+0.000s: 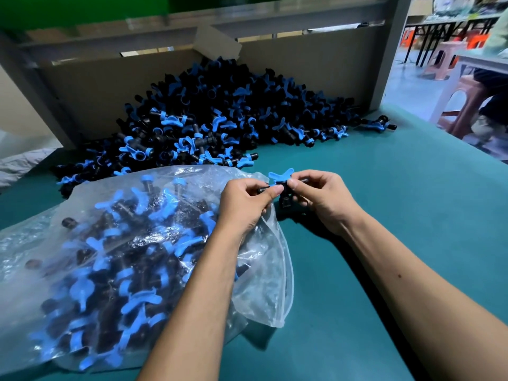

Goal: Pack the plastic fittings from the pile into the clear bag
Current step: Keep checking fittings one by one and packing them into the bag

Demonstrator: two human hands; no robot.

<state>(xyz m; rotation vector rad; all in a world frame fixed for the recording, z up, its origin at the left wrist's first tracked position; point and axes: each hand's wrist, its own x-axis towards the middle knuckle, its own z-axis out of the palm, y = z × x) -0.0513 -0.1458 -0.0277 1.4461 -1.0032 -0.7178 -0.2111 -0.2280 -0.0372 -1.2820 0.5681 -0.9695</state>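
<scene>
Fitting (281,185) being pinched between left hand (244,202) and right hand (320,198), just beside clear bag (261,270) mouth. Judged light, rigid; black body being favoured as grip point, blue wing handle likely slippery.

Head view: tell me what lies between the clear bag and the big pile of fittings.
In the head view, only a narrow strip of bare green tabletop separates the clear bag from the pile.

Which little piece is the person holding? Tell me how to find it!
Start at the big clear bag on the green table. Just past its open edge, both hands pinch one fitting. It alone is lifted up, its blue wings showing above the fingers.
</scene>
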